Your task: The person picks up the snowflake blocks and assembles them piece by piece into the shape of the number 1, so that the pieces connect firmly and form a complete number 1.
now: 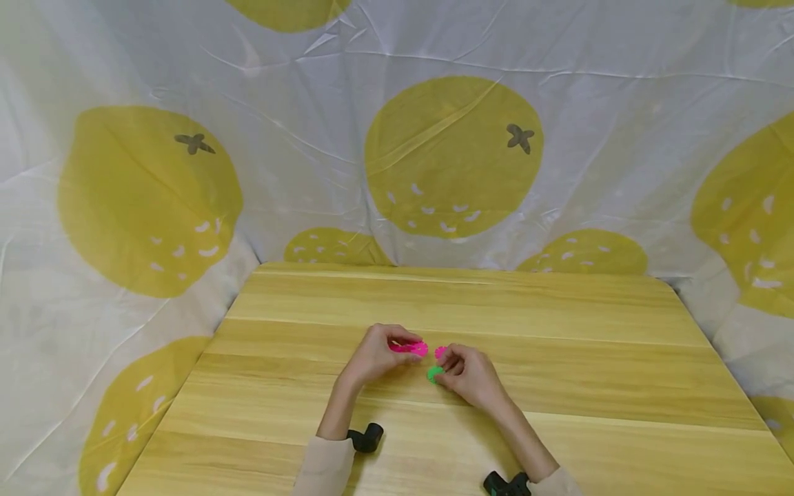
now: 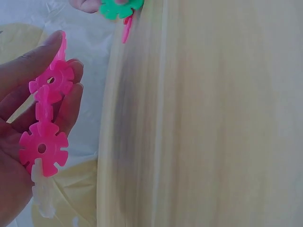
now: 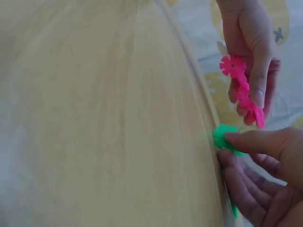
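My left hand (image 1: 378, 355) pinches a chain of pink notched plastic discs (image 2: 43, 147) slotted into one another, with a whitish translucent disc (image 2: 42, 191) at the end near the palm. Its thumb and fingers grip the chain by the far end. To the right, my right hand (image 1: 473, 375) holds a green notched disc (image 3: 225, 136) between thumb and fingers. A pink disc (image 1: 441, 353) shows at the right fingertips, seen edge-on beside the green one in the left wrist view. Another green edge (image 3: 235, 211) peeks out below the right fingers. A small gap separates the two hands' pieces.
Both hands are over a wood-grain table (image 1: 558, 310). A white cloth with yellow lemon prints (image 1: 298, 138) hangs behind and at the sides. Black wrist devices (image 1: 367, 438) sit at both forearms, by the beige sleeves (image 1: 324, 465).
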`<act>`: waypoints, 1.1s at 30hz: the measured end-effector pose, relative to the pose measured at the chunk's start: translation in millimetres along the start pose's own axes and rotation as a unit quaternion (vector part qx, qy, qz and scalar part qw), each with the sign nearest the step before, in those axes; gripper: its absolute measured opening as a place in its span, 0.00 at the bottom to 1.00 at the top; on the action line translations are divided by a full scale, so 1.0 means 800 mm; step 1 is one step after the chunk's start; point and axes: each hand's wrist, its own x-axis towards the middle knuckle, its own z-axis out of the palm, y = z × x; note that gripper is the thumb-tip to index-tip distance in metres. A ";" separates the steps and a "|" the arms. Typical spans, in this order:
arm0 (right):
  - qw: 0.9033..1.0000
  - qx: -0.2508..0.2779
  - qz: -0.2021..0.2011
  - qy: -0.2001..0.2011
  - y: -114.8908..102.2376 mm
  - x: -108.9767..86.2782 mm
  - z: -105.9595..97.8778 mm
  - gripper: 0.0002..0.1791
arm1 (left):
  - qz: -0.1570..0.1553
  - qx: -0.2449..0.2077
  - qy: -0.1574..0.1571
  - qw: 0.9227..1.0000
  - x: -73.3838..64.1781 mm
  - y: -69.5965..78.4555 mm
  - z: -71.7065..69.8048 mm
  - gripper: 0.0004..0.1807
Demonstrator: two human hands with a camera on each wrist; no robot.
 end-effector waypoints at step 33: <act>0.980 0.197 -0.010 0.004 0.003 -0.004 -0.042 0.19 | 0.028 -0.045 -0.046 0.998 0.001 0.011 -0.002 0.13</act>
